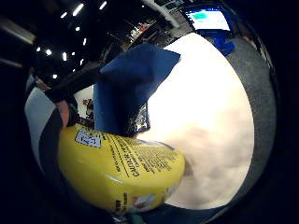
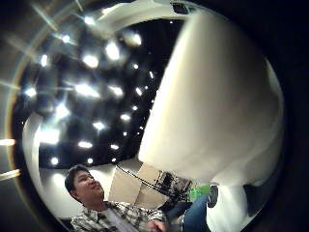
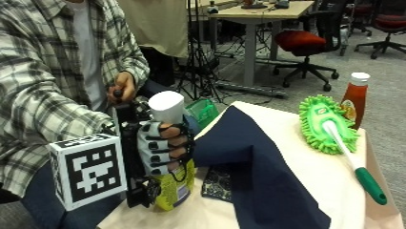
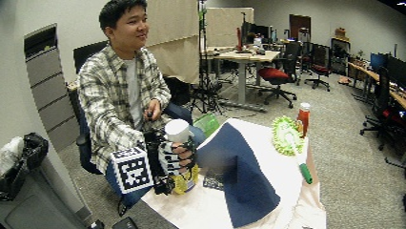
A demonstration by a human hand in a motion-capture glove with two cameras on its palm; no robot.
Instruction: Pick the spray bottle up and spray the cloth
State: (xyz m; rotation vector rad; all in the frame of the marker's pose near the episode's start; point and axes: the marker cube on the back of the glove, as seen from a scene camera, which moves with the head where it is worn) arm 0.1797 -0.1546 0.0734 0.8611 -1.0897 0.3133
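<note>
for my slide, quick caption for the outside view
Gloved right hand grips a yellow bottle beside a navy cloth on the table.

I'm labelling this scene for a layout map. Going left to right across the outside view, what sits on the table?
Right hand gripping the yellow bottle → navy cloth → green duster mop → ketchup bottle.

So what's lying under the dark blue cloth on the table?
A small patterned item pokes out from under the dark blue cloth near the bottle; the cloth hides its remainder.
</note>
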